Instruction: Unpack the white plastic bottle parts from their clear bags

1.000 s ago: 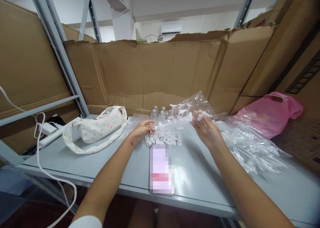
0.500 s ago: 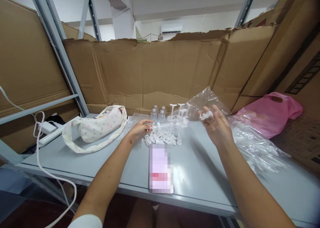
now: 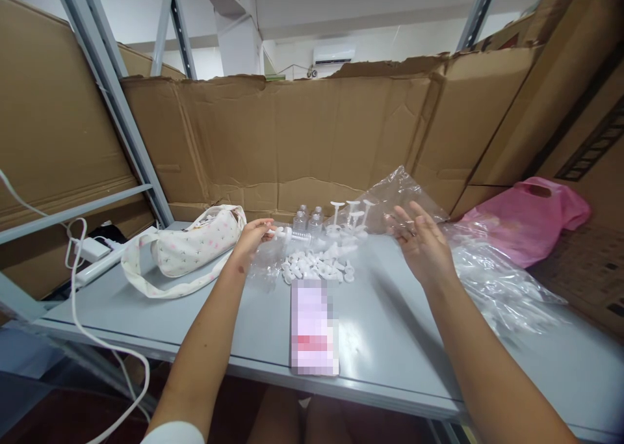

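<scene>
White plastic makes up most of what lies mid-frame: a heap of small loose plastic parts (image 3: pixel 319 267) sits on the grey counter (image 3: pixel 390 340), just above a phone (image 3: pixel 314 327) lying flat at the centre. The left hand (image 3: pixel 252 236), left of centre, has its fingers pinched together on a small clear syringe-like piece (image 3: pixel 292 237) held just above the heap. The right hand (image 3: pixel 423 244), right of centre, hovers palm up with fingers spread apart and holding nothing, at the mouth of a crinkled clear plastic bag (image 3: pixel 487 281) that trails to the right and looks full of more pieces. Behind the heap a few assembled plungers (image 3: pixel 351 218) stand upright beside some small clear bottles (image 3: pixel 308 222). Judging by that, only a handful of units look finished, while the heap and the bag remain. At the left lie a floral fabric purse (image 3: pixel 195 246) and a white charger with its cable (image 3: pixel 88 252); a pink plastic bag (image 3: pixel 529 220) rests at the right. Flattened cardboard (image 3: pixel 302 138) walls the counter in between grey shelf uprights, with an air conditioner (image 3: pixel 334 55) high on the far wall.
</scene>
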Demonstrator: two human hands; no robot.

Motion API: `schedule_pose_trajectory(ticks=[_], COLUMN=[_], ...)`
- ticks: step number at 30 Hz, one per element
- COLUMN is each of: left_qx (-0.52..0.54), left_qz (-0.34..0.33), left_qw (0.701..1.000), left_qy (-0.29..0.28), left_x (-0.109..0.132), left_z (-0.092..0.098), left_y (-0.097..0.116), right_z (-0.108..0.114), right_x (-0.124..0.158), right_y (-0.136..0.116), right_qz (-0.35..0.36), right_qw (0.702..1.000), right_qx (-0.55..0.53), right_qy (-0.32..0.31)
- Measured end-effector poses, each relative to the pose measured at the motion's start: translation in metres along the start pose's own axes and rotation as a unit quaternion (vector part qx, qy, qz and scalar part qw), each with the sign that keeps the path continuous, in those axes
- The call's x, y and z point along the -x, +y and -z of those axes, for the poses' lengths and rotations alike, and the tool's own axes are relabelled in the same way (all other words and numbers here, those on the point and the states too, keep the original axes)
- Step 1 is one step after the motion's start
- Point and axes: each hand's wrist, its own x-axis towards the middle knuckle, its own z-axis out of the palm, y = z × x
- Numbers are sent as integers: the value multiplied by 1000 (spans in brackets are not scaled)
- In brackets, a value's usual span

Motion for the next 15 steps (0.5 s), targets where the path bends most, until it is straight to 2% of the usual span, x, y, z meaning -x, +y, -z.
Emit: schedule_pose_trajectory(ticks=[6,10,15], left_qx=[47,76,99], left_qz=[-64,-88,-97], left_qw=[992,984,981], left_qy=[102,136,137], left_x=[-6,-6,-4], left_z=[6,7,4], left_y=[1,1,4], right_z=[-8,-18,-19], right_x=[6,13,15], right_y=[-2,1,-3], right_qz=[24,47,122], right_qw=[997,993,990], right_qx=[22,40,21], right_qy=[-63,-101,-61])
